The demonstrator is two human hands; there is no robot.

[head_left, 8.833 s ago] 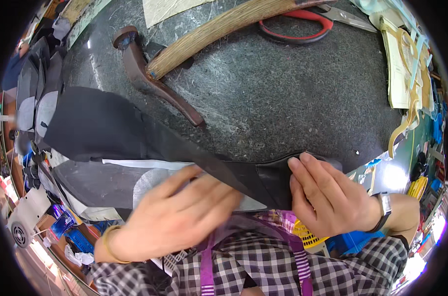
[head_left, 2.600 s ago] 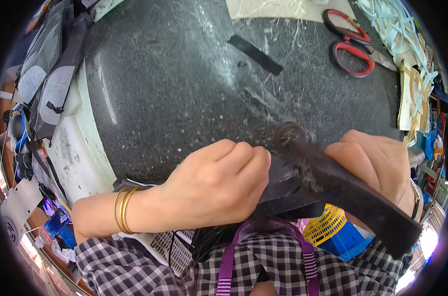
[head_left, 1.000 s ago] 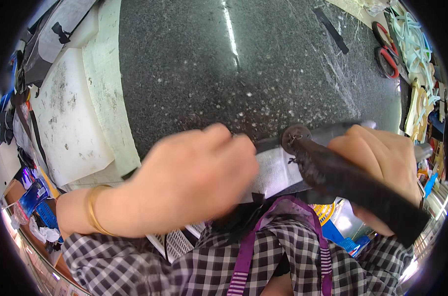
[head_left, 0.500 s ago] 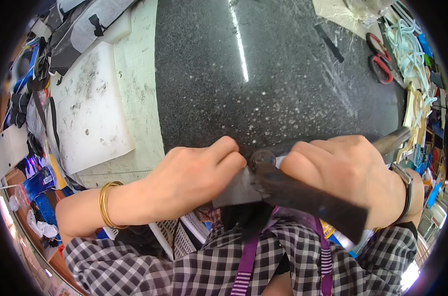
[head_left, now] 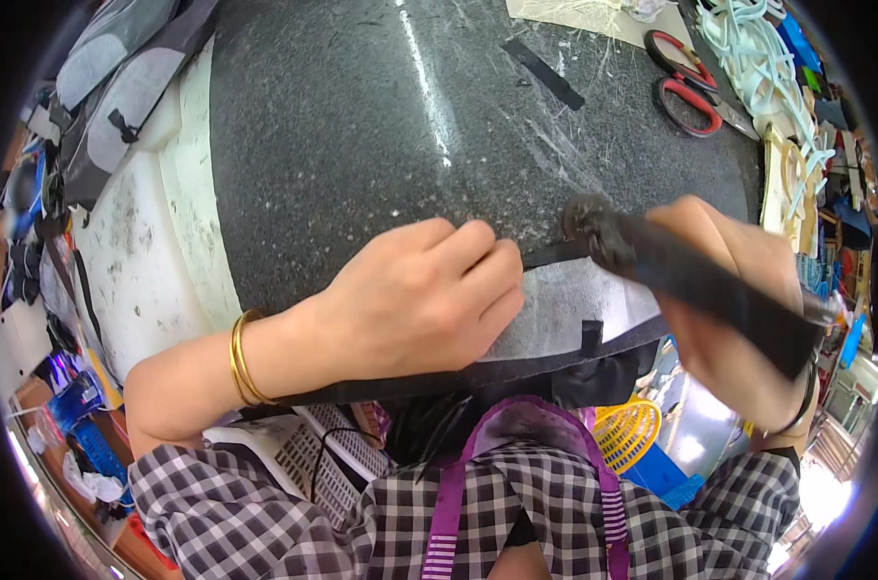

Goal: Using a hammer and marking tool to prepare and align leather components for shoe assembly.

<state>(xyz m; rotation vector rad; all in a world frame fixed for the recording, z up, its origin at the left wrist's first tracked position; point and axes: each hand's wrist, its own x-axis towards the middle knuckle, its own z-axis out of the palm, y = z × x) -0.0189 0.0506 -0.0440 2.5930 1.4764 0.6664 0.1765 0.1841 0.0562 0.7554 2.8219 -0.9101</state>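
My left hand (head_left: 419,300) lies knuckles up on a grey fabric piece (head_left: 574,309) with black edging (head_left: 516,372) and presses it onto the near edge of a dark speckled stone slab (head_left: 361,126). My right hand (head_left: 724,242) grips a dark tool (head_left: 690,280) by its long handle. The tool's rounded head (head_left: 584,217) rests at the piece's upper black edge, just right of my left fingers. Part of the piece is hidden under my left hand.
Red-handled scissors (head_left: 685,82) and a loose black strip (head_left: 548,72) lie at the slab's far side. Pale cords (head_left: 758,48) are piled at the right. A white board (head_left: 139,271) and grey-black fabric pieces (head_left: 110,106) lie left. A yellow basket (head_left: 627,435) sits below the edge.
The tool's head has shifted from beside my left knuckles to the upper right edge of the piece, and my right hand moved right. My left hand keeps pressing the fabric.
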